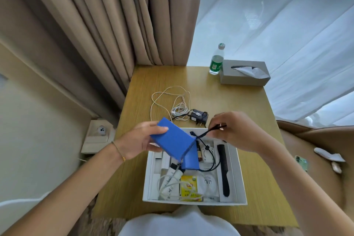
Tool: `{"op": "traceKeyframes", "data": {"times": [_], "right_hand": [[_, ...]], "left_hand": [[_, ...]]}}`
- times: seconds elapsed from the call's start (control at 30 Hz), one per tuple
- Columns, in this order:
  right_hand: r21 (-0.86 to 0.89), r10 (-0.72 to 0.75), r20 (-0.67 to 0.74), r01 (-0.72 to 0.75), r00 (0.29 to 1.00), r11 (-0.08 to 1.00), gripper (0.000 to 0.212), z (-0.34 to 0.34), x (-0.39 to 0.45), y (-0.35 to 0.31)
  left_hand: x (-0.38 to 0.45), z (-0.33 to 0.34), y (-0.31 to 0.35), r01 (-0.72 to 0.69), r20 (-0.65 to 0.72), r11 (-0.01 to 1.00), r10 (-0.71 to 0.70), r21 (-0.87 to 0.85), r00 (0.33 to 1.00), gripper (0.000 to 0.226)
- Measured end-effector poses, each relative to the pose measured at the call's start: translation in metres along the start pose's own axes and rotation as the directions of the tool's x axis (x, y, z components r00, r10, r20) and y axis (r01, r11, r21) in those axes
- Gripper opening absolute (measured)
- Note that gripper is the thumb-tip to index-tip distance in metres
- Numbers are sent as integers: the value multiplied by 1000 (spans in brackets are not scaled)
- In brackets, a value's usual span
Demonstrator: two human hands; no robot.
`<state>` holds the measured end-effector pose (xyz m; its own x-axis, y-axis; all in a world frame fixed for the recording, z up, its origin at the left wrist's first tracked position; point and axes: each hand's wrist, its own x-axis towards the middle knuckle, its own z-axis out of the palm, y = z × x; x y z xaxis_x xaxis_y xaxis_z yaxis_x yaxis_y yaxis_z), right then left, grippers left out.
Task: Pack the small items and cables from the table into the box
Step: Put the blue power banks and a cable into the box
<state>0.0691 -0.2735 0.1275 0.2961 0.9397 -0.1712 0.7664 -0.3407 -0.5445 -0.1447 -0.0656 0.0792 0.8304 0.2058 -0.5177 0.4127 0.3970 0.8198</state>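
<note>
Holding one blue power bank (173, 141), left hand (140, 140) fingers curled; right hand (236, 132) pinching one black cable (207, 132), possibly attached

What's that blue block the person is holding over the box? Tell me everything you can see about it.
The blue block is a flat, matte rectangular slab, plain on its visible faces and plastic-looking. The left hand grips its upper end, thumb on top, holding it tilted above the white box. A thin black cable runs from near its right edge to the right hand, which pinches the cable. A second blue piece shows just beneath its lower end.
</note>
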Motion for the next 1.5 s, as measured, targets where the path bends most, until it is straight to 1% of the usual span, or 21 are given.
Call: {"op": "traceKeyframes", "data": {"times": [0.1, 0.23, 0.3, 0.4, 0.47, 0.57, 0.63, 0.7, 0.77, 0.83, 0.9, 0.97, 1.03, 1.07, 1.13, 1.23, 1.3, 1.33, 1.37, 1.43, 1.5], "right_hand": [[-70, 48, 136, -39, 989, 997, 5, 2, -2, 4], [-278, 64, 259, 10, 964, 961, 6, 20, -1, -1], [-386, 65, 314, 65, 947, 920, 3, 32, 0, -3], [-500, 23, 358, 171, 933, 849, 12, 48, -4, -2], [-528, -113, 310, 270, 944, 805, 13, 53, -10, 3], [-636, -339, 144, 349, 930, 689, 4, 58, -19, 18], [-686, -423, 29, 326, 906, 650, 7, 60, -23, 29], [-697, -450, -95, 263, 888, 667, 13, 63, -25, 38], [-665, -415, -158, 214, 896, 716, 17, 66, -27, 42], [-563, -323, -164, 180, 932, 807, 18, 69, -30, 43], [-343, -170, -190, 97, 967, 934, 24, 71, -30, 40], [27, 54, -207, -49, 977, 998, 34, 77, -26, 39], [404, 233, -147, -157, 961, 901, 34, 82, -22, 36], [512, 274, -128, -173, 953, 841, 31, 84, -19, 35], [595, 322, -128, -187, 938, 781, 26, 87, -16, 34], [603, 374, -111, -237, 921, 762, 29, 93, -11, 44], [480, 407, -111, -310, 907, 821, 43, 100, -7, 54], [396, 421, -122, -345, 899, 851, 45, 103, -5, 58], [317, 422, -139, -363, 896, 876, 39, 105, -3, 60], [111, 385, -174, -370, 906, 922, 13, 110, -2, 62], [-97, 333, -196, -356, 922, 929, 11, 114, 0, 63]], "left_hand": [[-5, 2, -14, 37, 117, 973, -65, 226, 991, 46], [1, 25, -34, 62, 147, 808, -182, 586, 972, 27], [8, 39, -47, 66, 129, 726, -210, 684, 969, 25], [19, 53, -61, 59, 112, 644, -220, 763, 969, 26], [23, 58, -67, 63, 106, 636, -224, 769, 969, 25], [26, 60, -73, 80, 102, 663, -231, 744, 968, 26], [26, 59, -76, 102, 101, 699, -243, 708, 965, 26], [25, 58, -79, 119, 102, 733, -250, 669, 963, 25], [24, 56, -82, 127, 101, 755, -248, 643, 964, 25], [23, 56, -85, 129, 100, 766, -245, 630, 964, 27], [23, 57, -87, 132, 96, 773, -241, 620, 966, 28], [25, 60, -90, 135, 87, 766, -241, 628, 967, 30], [28, 67, -93, 146, 74, 746, -253, 649, 965, 34], [30, 71, -95, 154, 68, 738, -261, 657, 963, 34], [33, 77, -99, 175, 58, 732, -281, 658, 958, 34], [40, 83, -104, 215, 46, 716, -326, 664, 944, 36], [45, 85, -109, 254, 37, 694, -375, 674, 926, 39], [47, 86, -111, 272, 29, 682, -395, 679, 918, 41], [48, 86, -114, 286, 18, 669, -408, 686, 913, 43], [51, 86, -121, 293, -8, 656, -401, 696, 916, 47], [53, 87, -128, 278, -32, 664, -358, 694, 933, 47]]}}
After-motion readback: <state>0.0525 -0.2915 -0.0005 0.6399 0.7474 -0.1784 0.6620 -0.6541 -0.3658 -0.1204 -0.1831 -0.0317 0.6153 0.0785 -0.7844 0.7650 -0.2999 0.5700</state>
